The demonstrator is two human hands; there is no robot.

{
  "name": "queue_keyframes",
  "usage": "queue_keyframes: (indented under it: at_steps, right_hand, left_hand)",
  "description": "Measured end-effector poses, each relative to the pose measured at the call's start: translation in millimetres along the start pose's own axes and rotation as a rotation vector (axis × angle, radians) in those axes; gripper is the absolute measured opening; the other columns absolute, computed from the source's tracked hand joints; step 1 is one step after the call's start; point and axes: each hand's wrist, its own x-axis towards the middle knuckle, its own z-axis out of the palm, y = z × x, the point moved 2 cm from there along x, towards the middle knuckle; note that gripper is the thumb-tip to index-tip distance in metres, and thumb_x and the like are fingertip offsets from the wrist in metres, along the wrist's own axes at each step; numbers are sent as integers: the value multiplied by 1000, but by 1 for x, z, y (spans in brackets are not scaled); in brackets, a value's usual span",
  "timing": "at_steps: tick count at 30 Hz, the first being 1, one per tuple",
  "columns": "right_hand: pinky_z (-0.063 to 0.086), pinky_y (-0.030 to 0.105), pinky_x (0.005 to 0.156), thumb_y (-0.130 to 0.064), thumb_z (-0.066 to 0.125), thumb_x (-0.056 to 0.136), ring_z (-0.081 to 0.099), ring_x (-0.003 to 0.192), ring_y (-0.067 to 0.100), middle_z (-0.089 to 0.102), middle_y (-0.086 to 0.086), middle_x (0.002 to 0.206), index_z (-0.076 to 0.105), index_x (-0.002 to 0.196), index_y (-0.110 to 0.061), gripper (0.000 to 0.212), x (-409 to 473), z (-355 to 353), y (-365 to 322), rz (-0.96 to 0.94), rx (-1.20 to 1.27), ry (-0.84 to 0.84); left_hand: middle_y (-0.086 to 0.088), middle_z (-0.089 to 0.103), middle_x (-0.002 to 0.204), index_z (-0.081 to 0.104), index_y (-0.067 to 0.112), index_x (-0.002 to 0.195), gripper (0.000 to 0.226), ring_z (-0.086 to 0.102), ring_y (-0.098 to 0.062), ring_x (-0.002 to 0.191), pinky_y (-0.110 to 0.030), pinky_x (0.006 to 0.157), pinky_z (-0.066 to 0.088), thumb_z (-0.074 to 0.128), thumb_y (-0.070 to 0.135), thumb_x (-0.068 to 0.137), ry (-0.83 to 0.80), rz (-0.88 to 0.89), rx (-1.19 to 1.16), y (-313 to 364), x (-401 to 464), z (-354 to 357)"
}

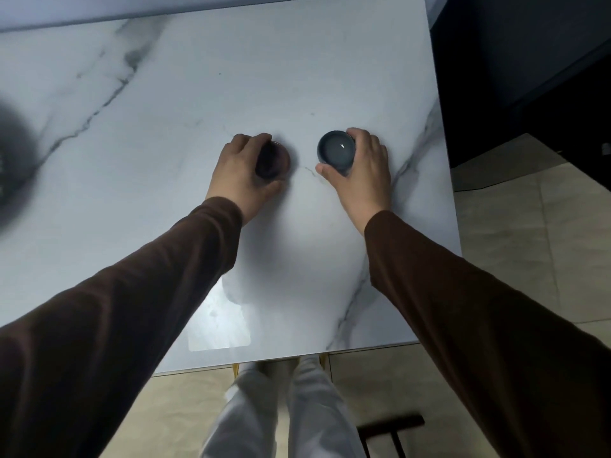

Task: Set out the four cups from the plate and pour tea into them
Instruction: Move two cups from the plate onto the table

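Left hand (pixel 246 166) fingers clamp a small dark round cup (pixel 274 161); right hand (pixel 360 163) fingers wrap a dark grey-blue glazed cup (pixel 336 149) at its 3 o'clock. Both sit mid white marble counter (pixel 198 94), side by side but apart, likely spaced for pouring. Dark blur at 9 o'clock unclear.

Your lighting is dim and cool; the marble bench (pixel 231 77) reads grey-blue. A bright rectangular glare patch (pixel 220 322) sits near the bench's near edge, suggesting an overhead source. A soft shadow pools on the bench between your sleeves. Your left hand (pixel 243 173) and its cup (pixel 274 160) are motion-blurred; the right cup (pixel 336 152) is sharper, with one small specular glint inside. A dark smeared blob (pixel 13 166) at left edge is unreadable. Wide-angle distortion bends the bench edges. The upper right corner is near black.
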Motion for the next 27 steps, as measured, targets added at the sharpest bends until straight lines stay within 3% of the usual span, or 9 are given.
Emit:
queue_keyframes:
  at_steps: [7,10,15,27]
  right_hand:
    - [31,32,107,-42,79,76,39,128,27,45,8,143,37,146,-11,86,-8,-9,-4,15,-45,-50]
    - [33,33,108,-43,76,78,40,125,27,46,6,141,41,142,-13,79,-22,-21,-14,-41,-152,8]
    - [38,34,105,-35,71,83,42,121,27,51,4,135,49,134,-15,59,-59,-31,-51,-163,-192,28]
    - [38,34,104,-33,64,89,40,127,24,50,1,135,51,134,-18,49,-167,41,-185,-275,-269,-174]
  left_hand:
    - [-7,44,138,35,20,146,82,43,-26,129,-31,107,34,75,31,75,3,-58,-21,1,-10,-8]
    - [-6,43,141,35,19,145,80,41,-25,131,-36,109,35,74,31,76,43,-79,-21,-3,-28,-20]
    - [-5,46,138,42,17,141,68,41,-25,128,-30,107,34,70,26,81,98,-75,-21,-19,-70,-47]
    - [-6,51,133,49,16,135,55,42,-27,126,-27,102,31,68,24,83,145,-143,7,-130,-186,-142]
